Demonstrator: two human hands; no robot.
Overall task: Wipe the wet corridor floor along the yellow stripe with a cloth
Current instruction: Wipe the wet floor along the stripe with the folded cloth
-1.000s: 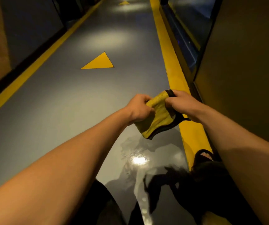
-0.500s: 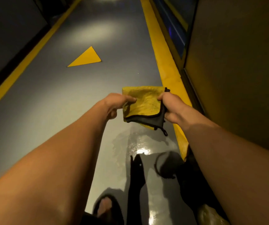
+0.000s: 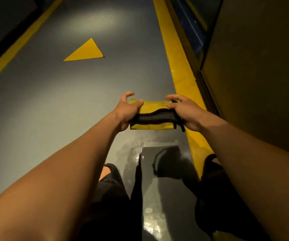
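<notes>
The yellow cloth (image 3: pixel 153 106), folded into a flat band with a dark edging along its near side, is held in the air above the grey floor (image 3: pixel 53 105), near that floor's right edge where the yellow stripe (image 3: pixel 179 66) runs; the left hand (image 3: pixel 125 111) pinches its left end with the thumb on top and the forefinger lifted clear; the right hand (image 3: pixel 186 111) grips its right end, fingers curled over it. Below the cloth a wet patch (image 3: pixel 136 153) shines on the floor; a yellow triangle (image 3: pixel 86 52) is painted farther up the corridor, left of the stripe.

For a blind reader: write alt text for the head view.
Both hands, left hand and right hand, hold a folded yellow cloth by its ends above a wet patch of grey corridor floor, beside the yellow stripe.
</notes>
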